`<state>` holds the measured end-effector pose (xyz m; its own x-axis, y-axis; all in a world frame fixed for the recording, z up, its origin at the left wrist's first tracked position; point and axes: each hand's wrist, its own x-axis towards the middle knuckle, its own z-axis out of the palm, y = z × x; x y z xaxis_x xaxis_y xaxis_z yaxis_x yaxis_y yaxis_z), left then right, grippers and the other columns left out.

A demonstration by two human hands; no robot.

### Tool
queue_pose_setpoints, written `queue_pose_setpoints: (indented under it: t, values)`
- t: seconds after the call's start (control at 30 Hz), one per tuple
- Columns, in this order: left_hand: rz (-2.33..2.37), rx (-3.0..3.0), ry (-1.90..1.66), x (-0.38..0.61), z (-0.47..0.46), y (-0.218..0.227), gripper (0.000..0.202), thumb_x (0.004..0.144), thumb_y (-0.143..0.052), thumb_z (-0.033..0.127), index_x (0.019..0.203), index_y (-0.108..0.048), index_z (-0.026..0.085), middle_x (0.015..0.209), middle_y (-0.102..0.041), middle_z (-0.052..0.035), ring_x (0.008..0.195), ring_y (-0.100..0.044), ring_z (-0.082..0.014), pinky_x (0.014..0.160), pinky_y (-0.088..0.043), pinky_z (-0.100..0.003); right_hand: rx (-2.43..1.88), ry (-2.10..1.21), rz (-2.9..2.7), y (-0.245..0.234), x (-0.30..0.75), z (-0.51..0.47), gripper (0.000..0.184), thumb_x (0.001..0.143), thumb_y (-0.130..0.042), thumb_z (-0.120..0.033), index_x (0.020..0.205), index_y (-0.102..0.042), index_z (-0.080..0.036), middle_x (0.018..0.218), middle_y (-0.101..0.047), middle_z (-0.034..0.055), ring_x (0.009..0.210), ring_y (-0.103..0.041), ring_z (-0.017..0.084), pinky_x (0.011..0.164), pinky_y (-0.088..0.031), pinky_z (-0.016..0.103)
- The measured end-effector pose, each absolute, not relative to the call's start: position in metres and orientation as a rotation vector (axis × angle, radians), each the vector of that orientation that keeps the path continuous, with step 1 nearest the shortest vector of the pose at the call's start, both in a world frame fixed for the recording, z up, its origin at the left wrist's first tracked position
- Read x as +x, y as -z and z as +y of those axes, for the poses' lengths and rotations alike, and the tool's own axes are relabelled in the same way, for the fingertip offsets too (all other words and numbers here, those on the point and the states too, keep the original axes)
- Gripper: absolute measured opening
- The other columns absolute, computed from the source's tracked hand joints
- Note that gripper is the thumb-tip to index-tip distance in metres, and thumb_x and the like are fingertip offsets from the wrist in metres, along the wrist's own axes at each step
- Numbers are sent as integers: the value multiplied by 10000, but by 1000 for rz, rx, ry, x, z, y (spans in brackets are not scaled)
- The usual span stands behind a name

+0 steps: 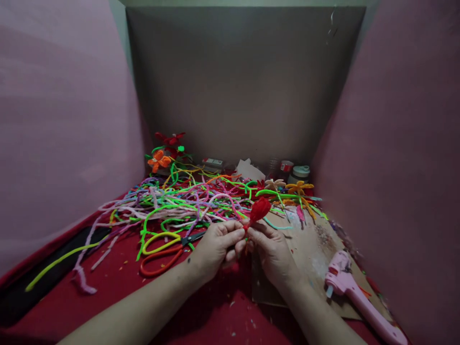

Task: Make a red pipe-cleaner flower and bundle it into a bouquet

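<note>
Red flower (260, 209), base pinched by left hand (224, 242) and right hand (271, 247) near cardboard (305, 258) left edge; light pressure seems best.

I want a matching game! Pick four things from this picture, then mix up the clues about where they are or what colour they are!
Things:
1. Scissors
2. Glue gun
3. Red fuzzy bud
4. Bottle lid

Clues:
A. Held by the left hand and the right hand together
B. Pale blue-green, at the back
C. Partly yellow and partly red
D. Pink, lying partly on the cardboard

Right pairs: 1-C, 2-D, 3-A, 4-B
</note>
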<state>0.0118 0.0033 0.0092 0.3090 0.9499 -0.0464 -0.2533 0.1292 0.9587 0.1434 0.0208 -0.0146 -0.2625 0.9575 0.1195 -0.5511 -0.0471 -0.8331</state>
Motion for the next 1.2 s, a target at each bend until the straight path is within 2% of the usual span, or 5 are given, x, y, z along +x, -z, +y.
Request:
queue_pose_setpoints:
  t: [0.33, 0.53, 0.77, 0.93, 1.2]
  values:
    - [492, 865, -795, 0, 13, 0, 135, 830, -533, 247, 815, -577, 121, 452, -361, 87, 306, -141, -5, 266, -217, -114, -475, -1727, -904, 10, 145, 19, 151, 633, -728, -168, 781, -731, -194, 657, -668, 0, 545, -515, 88, 568, -414, 208]
    - [396, 829, -713, -3, 18, 5, 140, 823, -539, 251, 824, -580, 116, 468, -419, 74, 254, -228, -8, 242, -249, -126, -448, -1724, -989, 10, 147, 17, 180, 661, -697, -164, 833, -724, -210, 707, -665, 0, 626, -547, 119, 671, -434, 251]
    - [646, 1234, -840, 1, 18, -2, 229, 835, -534, 341, 791, -575, 120, 635, -612, -30, 500, -584, -107, 494, -449, -205, -700, -1229, -1260, -4, 154, 10, 117, 722, -654, -243, 809, -731, -229, 883, -621, 29, 841, -557, 190, 747, -444, 301]
    - [768, 1377, -1030, 2, 19, -8, 232, 777, -620, 303, 937, -615, 135, 810, -627, -46, 716, -572, -127, 662, -439, -235, -704, -833, -1436, -14, 161, 1, 143, 764, -618, -211, 834, -729, -267, 862, -610, 28, 846, -553, 179, 742, -453, 293]
    - [698, 1381, -1232, 3, 8, -26, 275, 713, -678, 231, 974, -606, 179, 770, -596, -12, 652, -522, -96, 569, -407, -196, -704, -354, -1610, -14, 171, -10, 253, 787, -569, -97, 943, -689, -256, 959, -561, 66, 904, -530, 193, 770, -453, 340]
